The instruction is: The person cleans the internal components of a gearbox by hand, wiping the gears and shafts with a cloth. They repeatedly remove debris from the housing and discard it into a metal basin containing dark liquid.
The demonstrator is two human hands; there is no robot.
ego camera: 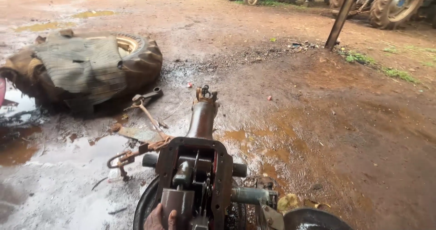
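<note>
A hand, cut off by the near edge so I cannot tell which one it is, curls its fingers around a grey metal cylinder at the near end of an open, rusty gearbox housing, apparently steadying it. The housing stands on wet red mud, its long tube pointing away; the other hand is out of sight, and a cloth-covered tyre lies far left.

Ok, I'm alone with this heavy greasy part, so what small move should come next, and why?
Probably bring the other hand onto the housing first. Only one hand shows, its grip low on the metal block, and which hand it is I can't tell. The ground is wet and muddy, so a steadier hold seems wise.
</note>
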